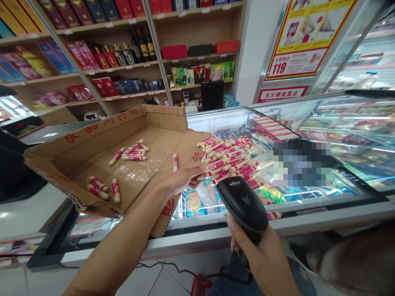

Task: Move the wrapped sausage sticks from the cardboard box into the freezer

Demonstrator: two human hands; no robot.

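Note:
My left hand (pixel 187 177) reaches across the box edge to a heap of wrapped sausages (pixel 228 154) with red-and-cream wrappers. Its fingers are closed at the end of one sausage (pixel 216 165), whose label faces up; the fingertips partly hide the grip. In my right hand (pixel 257 250) is a black barcode scanner (pixel 242 205), its head tipped toward the heap. Left of the heap, a cut-open cardboard box (pixel 163 142) holds several more sausages (pixel 135 154), some in its near corner (pixel 115 191). One sausage (pixel 175 162) lies alone near my left wrist.
Box and heap rest on a glass-topped freezer (pixel 333 207) with packaged goods inside. A blurred-out dark object (pixel 302 162) lies right of the heap. The scanner's black cable (pixel 185 271) hangs over the floor. Shelves (pixel 197 57) of boxes and bottles stand behind.

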